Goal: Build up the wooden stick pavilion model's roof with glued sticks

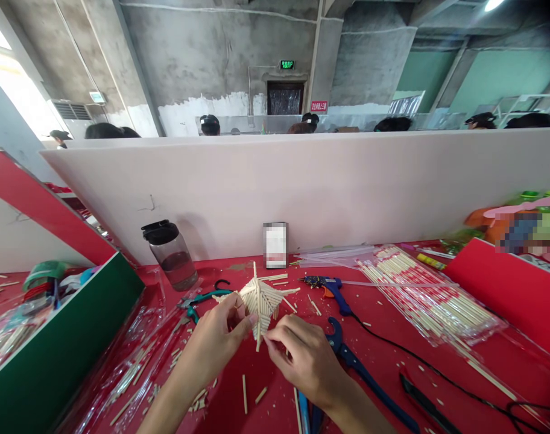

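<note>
A small structure of glued wooden sticks point(261, 298) is held just above the red table point(383, 355). My left hand point(216, 343) grips its left side, with the thumb against the sticks. My right hand point(302, 355) pinches a stick at the structure's lower edge. Both hands are closed on the piece. Short cut stick bits point(245, 392) lie on the table below my hands.
A blue glue gun point(329, 288) with a black cable lies to the right, blue-handled cutters point(356, 367) by my right wrist, and green pliers point(202, 298) to the left. Packs of sticks point(429, 295), a dark-lidded bottle point(170, 253) and a white partition point(302, 187) stand behind. Other people sit beyond the partition.
</note>
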Tool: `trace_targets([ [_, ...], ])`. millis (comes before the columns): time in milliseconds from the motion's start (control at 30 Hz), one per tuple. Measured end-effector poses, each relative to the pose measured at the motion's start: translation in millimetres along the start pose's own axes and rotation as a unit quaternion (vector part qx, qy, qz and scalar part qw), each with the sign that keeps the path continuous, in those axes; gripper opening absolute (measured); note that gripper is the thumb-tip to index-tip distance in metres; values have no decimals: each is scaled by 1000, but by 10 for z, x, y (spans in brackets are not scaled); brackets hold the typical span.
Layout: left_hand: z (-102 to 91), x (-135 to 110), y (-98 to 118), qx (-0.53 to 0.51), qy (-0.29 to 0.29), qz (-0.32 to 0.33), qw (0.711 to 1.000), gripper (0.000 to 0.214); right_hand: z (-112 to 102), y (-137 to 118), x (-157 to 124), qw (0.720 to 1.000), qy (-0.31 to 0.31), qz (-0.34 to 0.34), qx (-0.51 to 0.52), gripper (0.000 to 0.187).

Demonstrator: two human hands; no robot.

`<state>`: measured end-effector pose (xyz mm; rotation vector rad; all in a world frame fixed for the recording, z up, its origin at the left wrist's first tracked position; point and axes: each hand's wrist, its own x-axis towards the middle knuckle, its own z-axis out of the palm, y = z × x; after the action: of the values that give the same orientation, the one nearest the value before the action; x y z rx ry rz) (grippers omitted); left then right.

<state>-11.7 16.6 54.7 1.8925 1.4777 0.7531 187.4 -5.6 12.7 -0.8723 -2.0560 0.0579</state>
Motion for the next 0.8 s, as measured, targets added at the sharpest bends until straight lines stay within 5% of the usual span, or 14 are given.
trace_targets([
  [267, -17, 4, 18, 8, -4, -2, 1000, 27, -109, 57, 6, 999, -33, 17, 30, 6],
  [400, -22, 4, 24, 13, -8, -2, 1000, 27, -175, 63, 28, 989, -34, 102, 106, 11],
  [533, -18, 5, 12, 5, 7, 4, 1000, 27, -138, 16, 50, 947, -63, 219, 227, 15],
  [800, 1, 23, -43, -5, 14, 6, 1000, 29, -220, 100, 85, 934, -118, 258, 219, 19],
])
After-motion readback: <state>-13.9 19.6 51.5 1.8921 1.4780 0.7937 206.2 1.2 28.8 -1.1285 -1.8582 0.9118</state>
